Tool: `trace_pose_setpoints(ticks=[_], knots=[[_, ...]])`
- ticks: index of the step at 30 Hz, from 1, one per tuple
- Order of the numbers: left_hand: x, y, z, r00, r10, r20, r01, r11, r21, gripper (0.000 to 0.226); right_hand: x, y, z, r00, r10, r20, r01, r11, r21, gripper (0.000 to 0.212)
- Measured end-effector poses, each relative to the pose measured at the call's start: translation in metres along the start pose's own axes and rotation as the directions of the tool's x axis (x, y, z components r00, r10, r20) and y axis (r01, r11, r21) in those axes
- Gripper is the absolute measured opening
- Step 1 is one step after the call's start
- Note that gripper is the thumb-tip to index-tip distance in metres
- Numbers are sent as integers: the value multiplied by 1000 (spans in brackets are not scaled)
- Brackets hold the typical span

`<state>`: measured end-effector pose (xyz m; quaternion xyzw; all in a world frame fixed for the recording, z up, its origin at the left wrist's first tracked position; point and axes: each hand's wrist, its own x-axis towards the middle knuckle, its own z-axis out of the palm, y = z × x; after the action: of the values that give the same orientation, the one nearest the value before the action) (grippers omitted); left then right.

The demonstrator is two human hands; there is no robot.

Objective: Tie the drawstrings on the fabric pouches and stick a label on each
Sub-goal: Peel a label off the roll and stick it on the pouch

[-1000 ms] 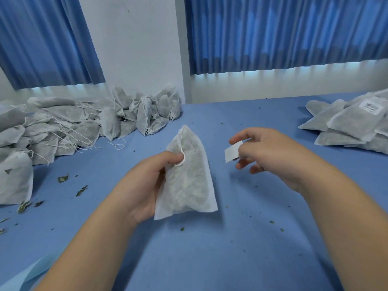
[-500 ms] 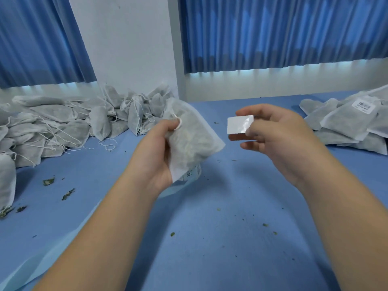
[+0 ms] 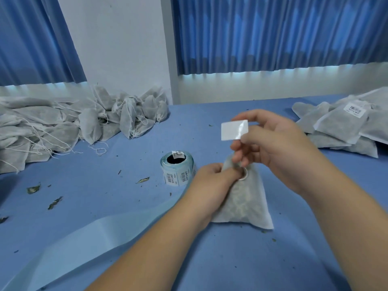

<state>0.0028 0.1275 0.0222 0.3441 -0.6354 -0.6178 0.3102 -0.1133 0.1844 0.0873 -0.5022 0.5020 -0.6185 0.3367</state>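
A white fabric pouch [image 3: 244, 203] filled with dried leaves stands on the blue table [image 3: 210, 259], bottom edge down. My left hand [image 3: 212, 181] grips its gathered neck, and a loop of white drawstring [image 3: 244, 176] shows by the thumb. My right hand [image 3: 270, 143] is just above the neck and pinches a small white label [image 3: 234, 130] between thumb and forefinger, its blank shiny side toward me. The lower fingers of that hand touch the pouch top.
A roll of barcode labels [image 3: 178, 171] stands left of the pouch, its pale blue backing strip [image 3: 88, 246] trailing toward me. A heap of unlabelled pouches [image 3: 69, 127] lies at the back left; labelled pouches [image 3: 344, 124] are stacked at the right. Leaf scraps [image 3: 33, 189] dot the table.
The pouch came down from mid-air and now stands on the table, held by its neck. My right hand with the label moved in above the pouch top. The label roll is uncovered.
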Motion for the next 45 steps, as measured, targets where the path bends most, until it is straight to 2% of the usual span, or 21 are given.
trace_pose_setpoints(ticks=[4,10,15,17,20,24,29,32,40,43,45], knots=[[5,-1,-2,999,-14,32,13,1000,21,19,1,10,-11,1000,9,-22,-12,990,-144,30],[10,1,-5,985,-86,153,87,996,-3,14,-3,31,-22,996,-26,-84,12,988,-157,28],[7,2,-10,968,-116,221,136,988,-77,20,-6,40,-19,987,-149,-67,124,950,-286,29],[6,3,-13,968,-133,214,156,983,-95,16,-10,41,-20,971,-236,-29,205,895,-396,29],[5,4,-16,966,-161,202,191,972,-135,16,-12,38,-23,917,-395,52,348,732,-586,27],[2,5,-17,954,-193,229,239,951,-197,48,-13,38,-23,842,-503,192,470,511,-720,26],[1,9,-19,944,-197,266,269,924,-271,41,-15,32,-26,815,-479,327,508,318,-800,18],[0,10,-22,945,-186,270,269,912,-311,26,-17,28,-27,807,-433,401,533,243,-810,20],[-3,10,-23,924,-163,346,298,874,-384,22,-18,25,-27,835,-299,462,526,182,-831,29],[-4,9,-20,947,-145,286,253,886,-388,35,-20,25,-26,831,-281,480,537,183,-823,27],[-4,8,-20,958,-138,252,231,890,-393,25,-21,25,-26,838,-257,482,534,198,-822,29]])
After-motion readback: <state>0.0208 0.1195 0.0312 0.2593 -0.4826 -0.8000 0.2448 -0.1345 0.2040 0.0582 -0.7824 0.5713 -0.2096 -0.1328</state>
